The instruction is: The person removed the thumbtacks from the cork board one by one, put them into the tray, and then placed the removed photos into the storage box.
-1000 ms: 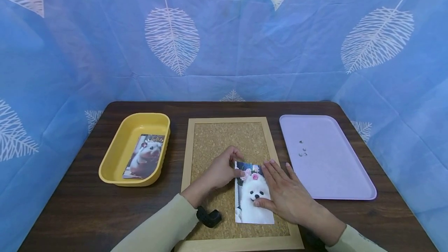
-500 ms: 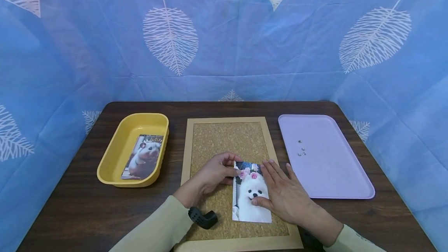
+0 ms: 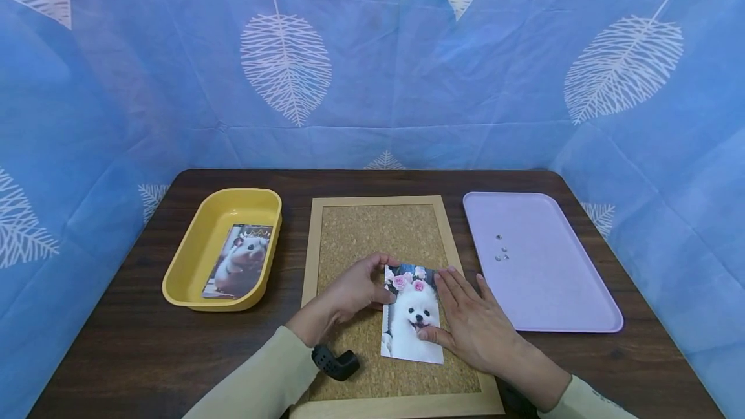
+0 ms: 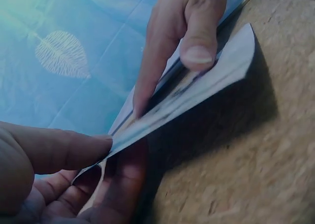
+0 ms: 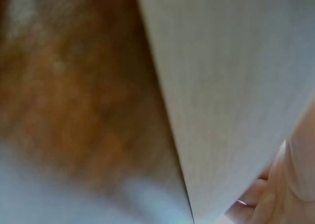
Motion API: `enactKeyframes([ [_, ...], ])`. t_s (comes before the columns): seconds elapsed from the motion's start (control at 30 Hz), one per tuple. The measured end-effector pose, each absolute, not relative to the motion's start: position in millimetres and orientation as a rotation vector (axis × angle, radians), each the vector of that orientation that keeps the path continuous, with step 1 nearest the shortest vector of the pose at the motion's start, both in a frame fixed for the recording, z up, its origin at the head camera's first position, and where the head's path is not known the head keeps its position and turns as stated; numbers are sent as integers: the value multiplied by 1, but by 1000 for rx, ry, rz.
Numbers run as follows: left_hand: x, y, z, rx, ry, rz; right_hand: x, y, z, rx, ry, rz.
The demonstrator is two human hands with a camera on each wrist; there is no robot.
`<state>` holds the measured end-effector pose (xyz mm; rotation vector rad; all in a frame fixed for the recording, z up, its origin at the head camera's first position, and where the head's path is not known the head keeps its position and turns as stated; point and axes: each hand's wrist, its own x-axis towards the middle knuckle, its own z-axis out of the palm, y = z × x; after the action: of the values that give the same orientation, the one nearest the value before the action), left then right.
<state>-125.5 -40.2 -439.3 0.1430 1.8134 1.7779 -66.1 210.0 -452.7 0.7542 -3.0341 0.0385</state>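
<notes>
A photo card of a white fluffy dog with pink flowers (image 3: 414, 335) is held over the wood-framed cork board (image 3: 384, 231). My left hand (image 3: 355, 290) pinches it at the upper left edge, thumb in front and fingers behind. Across its right side lies my right hand (image 3: 471, 319), fingers straight, with the thumb over the card's face. In the left wrist view, the card (image 4: 197, 96) is tilted and its near edge stands off the cork, casting a shadow. The right wrist view is too blurred for the right fingers to be made out.
A yellow basin (image 3: 183, 264) at the left holds a hamster photo card (image 3: 238, 264). To the right, a lilac tray (image 3: 559, 264) bears several small shiny pieces (image 3: 502, 257), too small to identify. All stand on a dark wooden table (image 3: 116, 341) before a blue leaf-patterned cloth.
The dog card has shifted slightly left and up and turned a little, its lower edge now slanting. My left hand has drawn back slightly to the left; the right hand has hardly moved.
</notes>
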Motion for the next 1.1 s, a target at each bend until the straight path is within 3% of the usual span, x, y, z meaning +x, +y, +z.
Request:
enactKeyframes([
  [0.53, -146, -77, -433, 148, 1903, 1899, -66, 217, -454, 815, -3012, 42],
  [1.1, -149, -127, -387, 240, 1953, 1938, -64, 226, -456, 913, -2970, 39],
])
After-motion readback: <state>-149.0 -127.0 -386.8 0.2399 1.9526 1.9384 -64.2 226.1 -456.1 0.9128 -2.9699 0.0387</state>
